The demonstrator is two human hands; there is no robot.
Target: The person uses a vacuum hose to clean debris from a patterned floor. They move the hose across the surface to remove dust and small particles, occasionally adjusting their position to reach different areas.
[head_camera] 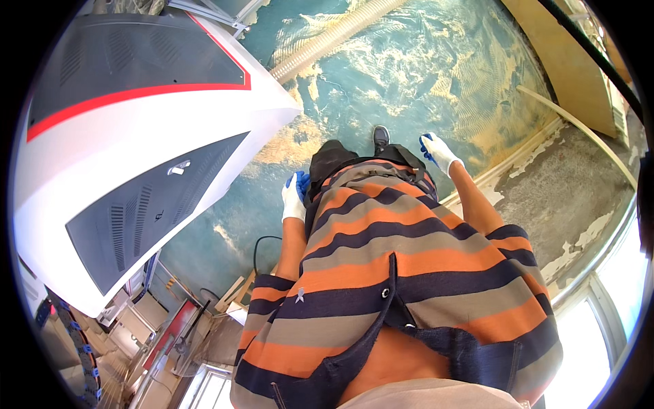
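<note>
My left hand (295, 195), in a white work glove with blue-coated fingers, hangs beside my dark trousers; its fingers look loosely curled and I cannot tell if anything is in them. My right hand (437, 150), gloved the same way, is held away from my body over the dusty floor, fingers bent, with no object visible in it. Between the hands are my striped polo shirt (378, 225) and one dark shoe (381, 136).
A large white and grey machine cabinet (265, 97) with red trim stands at the left. A ribbed hose (332, 42) crosses the blue-green floor, strewn with sawdust-like dust. A board (567, 71) leans at the upper right, near a curved strip (577, 122). A standing fan (186, 353) is at the lower left.
</note>
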